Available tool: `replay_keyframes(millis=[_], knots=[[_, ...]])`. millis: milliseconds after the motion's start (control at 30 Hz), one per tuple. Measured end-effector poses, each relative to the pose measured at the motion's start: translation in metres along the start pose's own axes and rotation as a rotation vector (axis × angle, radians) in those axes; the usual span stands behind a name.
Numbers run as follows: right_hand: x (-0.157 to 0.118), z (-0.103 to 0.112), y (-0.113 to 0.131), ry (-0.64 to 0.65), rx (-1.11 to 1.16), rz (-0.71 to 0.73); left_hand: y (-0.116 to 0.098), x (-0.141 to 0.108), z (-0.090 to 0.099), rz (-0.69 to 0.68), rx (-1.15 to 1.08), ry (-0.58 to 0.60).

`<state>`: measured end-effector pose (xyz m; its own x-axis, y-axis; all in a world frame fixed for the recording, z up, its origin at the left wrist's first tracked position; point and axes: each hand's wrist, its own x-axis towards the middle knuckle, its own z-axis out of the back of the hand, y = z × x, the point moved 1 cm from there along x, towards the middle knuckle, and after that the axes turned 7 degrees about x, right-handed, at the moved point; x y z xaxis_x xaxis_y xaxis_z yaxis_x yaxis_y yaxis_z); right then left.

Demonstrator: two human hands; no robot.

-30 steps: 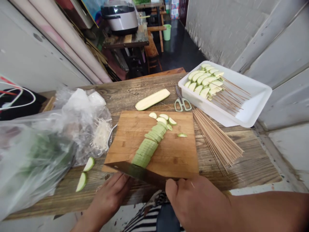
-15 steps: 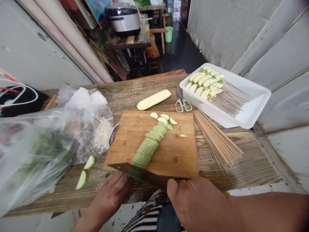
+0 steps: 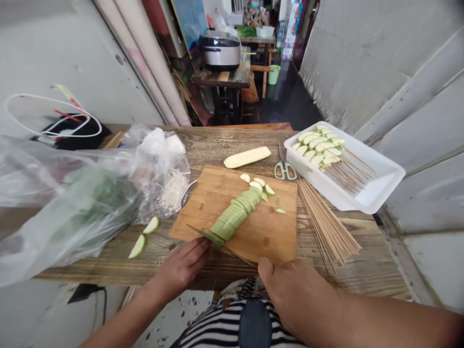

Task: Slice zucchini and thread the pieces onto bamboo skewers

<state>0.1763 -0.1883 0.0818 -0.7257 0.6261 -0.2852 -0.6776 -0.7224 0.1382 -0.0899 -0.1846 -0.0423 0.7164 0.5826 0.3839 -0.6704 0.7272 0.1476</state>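
A row of thin zucchini slices (image 3: 235,212) lies slantwise on the wooden cutting board (image 3: 270,229). My left hand (image 3: 186,261) grips the near end of this sliced zucchini, its fingers pressed together at the board's front edge. In my closed right hand (image 3: 293,285) is the handle of a kitchen knife (image 3: 235,254). Its blade, seen nearly edge-on, stands at the near end of the row, close to my left fingertips. Several loose slices (image 3: 258,183) lie at the row's far end. Behind the board rests a halved zucchini (image 3: 247,157), cut face up.
Scissors (image 3: 284,166) lie beside a white tray (image 3: 377,193) of skewered zucchini slices. Bamboo skewers (image 3: 329,227) spread right of the board. Plastic bags (image 3: 90,212) cover the table's left side, near two loose slices (image 3: 145,237). Farther back stands a rice cooker (image 3: 219,50).
The view has tilted up and shifted left. The knife blade has turned from showing its broad side to nearly edge-on, still at the zucchini's near end. Both hands keep their holds.
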Motion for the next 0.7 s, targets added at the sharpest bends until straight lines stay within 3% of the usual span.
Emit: replay_keyframes(millis=[100, 333, 700], knots=[[-0.001, -0.001, 0.002, -0.032, -0.022, -0.039, -0.001, 0.001, -0.002, 0.009, 0.02, -0.025], [0.001, -0.002, 0.001, 0.036, 0.018, -0.054, -0.004, 0.018, 0.012, -0.025, 0.03, -0.039], [0.013, -0.007, -0.002, 0.177, 0.104, -0.165, -0.003, 0.016, 0.007, -0.012, 0.003, -0.078]])
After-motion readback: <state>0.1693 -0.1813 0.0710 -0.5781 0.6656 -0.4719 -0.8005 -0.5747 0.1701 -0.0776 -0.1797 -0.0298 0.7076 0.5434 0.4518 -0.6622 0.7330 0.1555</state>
